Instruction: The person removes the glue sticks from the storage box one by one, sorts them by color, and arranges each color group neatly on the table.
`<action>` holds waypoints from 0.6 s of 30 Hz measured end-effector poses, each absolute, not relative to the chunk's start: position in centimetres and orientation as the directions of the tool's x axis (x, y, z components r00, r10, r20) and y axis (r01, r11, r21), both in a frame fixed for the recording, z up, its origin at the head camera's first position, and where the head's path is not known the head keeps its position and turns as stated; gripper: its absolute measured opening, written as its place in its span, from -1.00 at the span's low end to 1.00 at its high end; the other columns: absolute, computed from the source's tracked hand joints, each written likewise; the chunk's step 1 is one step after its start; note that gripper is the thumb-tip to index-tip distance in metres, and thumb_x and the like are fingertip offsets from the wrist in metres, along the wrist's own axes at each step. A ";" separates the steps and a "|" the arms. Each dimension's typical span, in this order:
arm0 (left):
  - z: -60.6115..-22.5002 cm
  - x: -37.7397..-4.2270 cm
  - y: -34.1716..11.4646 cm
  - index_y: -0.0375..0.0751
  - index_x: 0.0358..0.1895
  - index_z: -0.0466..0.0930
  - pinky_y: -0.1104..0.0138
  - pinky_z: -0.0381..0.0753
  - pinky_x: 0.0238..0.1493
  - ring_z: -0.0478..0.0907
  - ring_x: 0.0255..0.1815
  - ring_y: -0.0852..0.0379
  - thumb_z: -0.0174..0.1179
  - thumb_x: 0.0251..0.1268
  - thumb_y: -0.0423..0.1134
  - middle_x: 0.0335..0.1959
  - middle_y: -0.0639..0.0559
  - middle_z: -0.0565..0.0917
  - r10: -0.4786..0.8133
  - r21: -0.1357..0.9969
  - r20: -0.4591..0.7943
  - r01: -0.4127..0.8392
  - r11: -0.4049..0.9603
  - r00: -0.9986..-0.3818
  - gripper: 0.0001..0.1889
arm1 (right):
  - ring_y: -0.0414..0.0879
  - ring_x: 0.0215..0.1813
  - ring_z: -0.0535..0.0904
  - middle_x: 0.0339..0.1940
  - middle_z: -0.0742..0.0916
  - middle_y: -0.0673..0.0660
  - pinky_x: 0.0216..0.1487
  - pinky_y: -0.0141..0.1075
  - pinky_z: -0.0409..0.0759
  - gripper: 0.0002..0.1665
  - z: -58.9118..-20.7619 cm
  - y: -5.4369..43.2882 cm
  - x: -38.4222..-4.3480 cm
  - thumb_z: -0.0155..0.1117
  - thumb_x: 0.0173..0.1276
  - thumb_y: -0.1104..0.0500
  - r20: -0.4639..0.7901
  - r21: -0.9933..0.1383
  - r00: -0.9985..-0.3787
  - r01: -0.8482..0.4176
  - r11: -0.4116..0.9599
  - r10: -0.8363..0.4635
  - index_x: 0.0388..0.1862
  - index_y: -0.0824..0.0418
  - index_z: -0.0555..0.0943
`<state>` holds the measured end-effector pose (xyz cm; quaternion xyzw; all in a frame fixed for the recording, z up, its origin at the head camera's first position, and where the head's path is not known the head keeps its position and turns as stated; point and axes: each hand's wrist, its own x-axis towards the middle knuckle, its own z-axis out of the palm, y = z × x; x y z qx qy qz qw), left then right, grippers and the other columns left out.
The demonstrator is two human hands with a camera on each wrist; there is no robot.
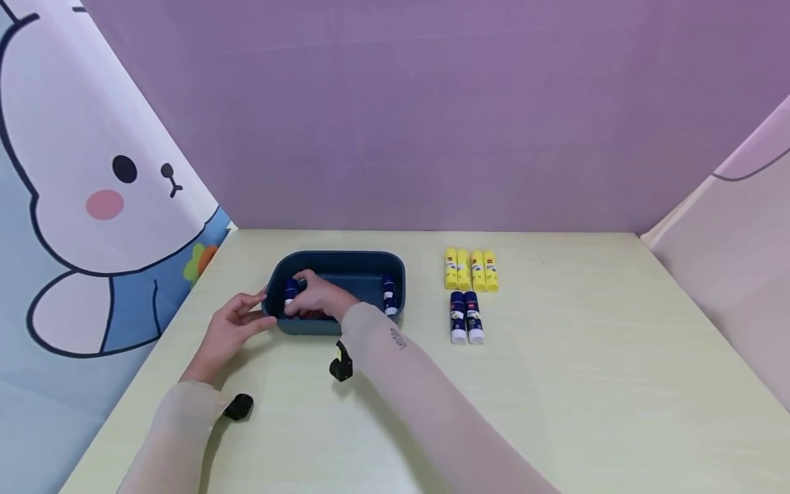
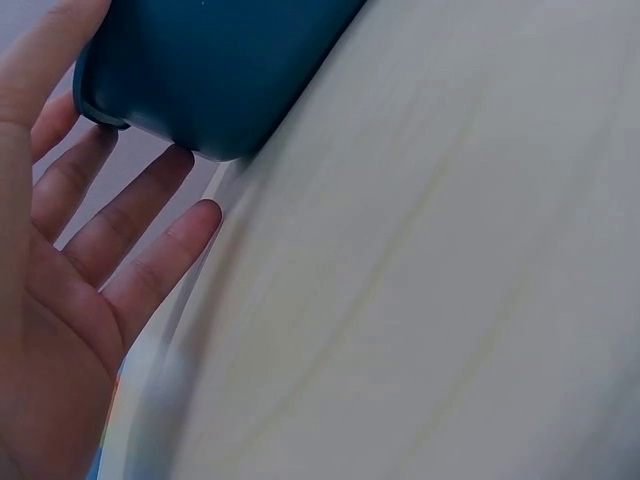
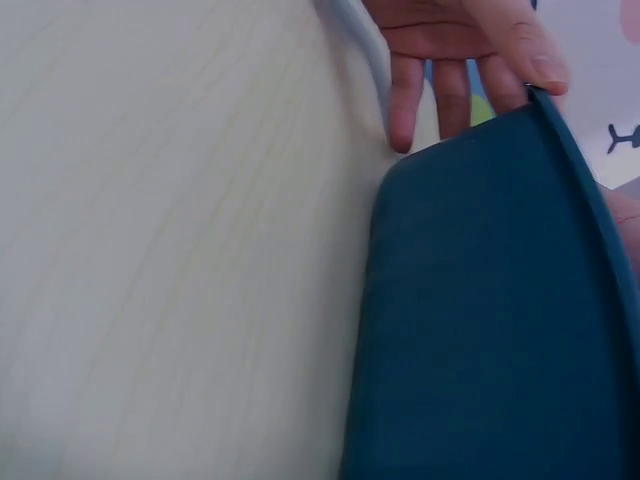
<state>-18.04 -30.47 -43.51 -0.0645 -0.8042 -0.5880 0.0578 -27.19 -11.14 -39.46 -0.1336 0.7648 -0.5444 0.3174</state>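
A dark teal bin [image 1: 345,328] stands on the table at centre left. Inside its left end, my right hand [image 1: 317,296] grips an upright navy glue stick [image 1: 291,289] with a white end, partly hidden by the fingers. Another navy glue stick [image 1: 389,295] leans at the bin's right end. My left hand [image 1: 231,333] touches the bin's left end, its thumb at the near corner of the rim. In the left wrist view, the fingers [image 2: 150,215] are spread and nearly straight against the end wall. The right wrist view shows the bin's outer side, hiding most of my right hand.
Right of the bin, several yellow glue sticks [image 1: 471,269] lie in a row. Two navy glue sticks [image 1: 465,318] lie side by side just nearer. The pale table [image 1: 586,384] meets a purple backdrop behind, with a cartoon-printed sheet [image 1: 80,226] on the left.
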 end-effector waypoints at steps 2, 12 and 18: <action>-43.5 -18.0 -30.4 -0.42 0.18 0.37 0.50 0.59 -0.02 0.57 0.01 0.46 0.31 0.34 -0.32 0.42 -0.17 0.40 0.032 0.936 0.155 0.158 0.313 -0.987 -0.54 | -0.01 -0.42 0.61 -0.36 0.68 0.20 -0.36 -0.26 0.57 -0.06 -39.3 -10.7 -27.4 0.43 0.18 0.35 -0.346 -0.924 -0.741 0.165 0.344 -0.575 0.47 0.05 0.20; -43.2 -18.1 -30.4 -0.41 0.15 0.36 0.55 0.55 -0.02 0.56 -0.01 0.51 0.31 0.35 -0.28 0.45 -0.33 0.30 0.011 0.931 0.128 0.123 0.344 -0.992 -0.55 | 0.10 -0.40 0.65 -0.30 0.66 0.29 -0.33 -0.13 0.72 0.02 -38.0 -7.9 -28.0 0.35 0.20 0.46 -0.335 -0.941 -0.681 0.281 0.191 -0.651 0.55 -0.05 0.17; -43.2 -18.2 -30.4 -0.39 0.14 0.37 0.55 0.55 -0.02 0.54 -0.01 0.52 0.32 0.34 -0.26 0.45 -0.31 0.30 0.004 0.931 0.113 0.108 0.348 -0.994 -0.56 | 0.13 -0.41 0.68 -0.12 0.64 0.30 -0.25 -0.05 0.73 0.04 -37.4 -6.3 -28.0 0.33 0.20 0.49 -0.311 -0.946 -0.669 0.288 0.151 -0.675 0.56 -0.14 0.19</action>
